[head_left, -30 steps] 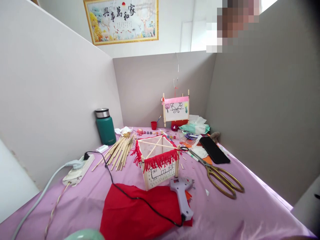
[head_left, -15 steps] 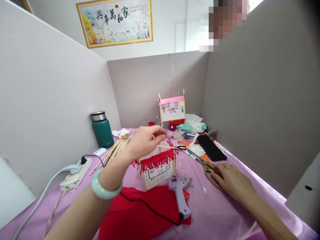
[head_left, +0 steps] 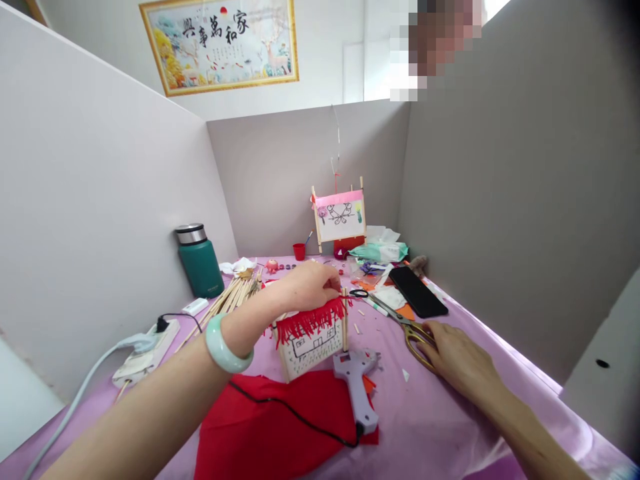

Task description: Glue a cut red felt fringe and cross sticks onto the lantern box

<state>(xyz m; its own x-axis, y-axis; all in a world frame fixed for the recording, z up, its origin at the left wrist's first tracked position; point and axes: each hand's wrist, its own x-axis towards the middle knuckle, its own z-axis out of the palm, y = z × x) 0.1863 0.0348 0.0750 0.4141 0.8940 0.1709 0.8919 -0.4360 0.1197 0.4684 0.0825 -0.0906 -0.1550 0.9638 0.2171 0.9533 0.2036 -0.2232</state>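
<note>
Live on the feed, and the left hand (head_left: 309,287) is right over the work, closed in a tight pinch at the top corner of a square lantern of pale wooden sticks and white paper (head_left: 310,355). A jade-green bangle (head_left: 227,345) sits on that wrist. The lantern stands upright on a lilac satin surface (head_left: 440,420), its paper panel drawn in black ink under a shaggy red paper fringe (head_left: 311,320).

Over on the right, the right hand (head_left: 463,353) lies low and half-curled, fingers touching the looped handles of long gold-coloured scissors (head_left: 413,337). I can't tell from here whether it's actually gripping them.

Just in front of the lantern sits a grey hot glue gun (head_left: 354,387), resting on a rumpled sheet of red felt (head_left: 265,427). To the left there's a loose pile of thin wooden sticks (head_left: 235,300) and a teal steel vacuum flask (head_left: 200,267). Further back, a finished paper panel with a pink top strip (head_left: 340,217) stands upright, and a black smartphone (head_left: 417,291) lies at the right.
</note>
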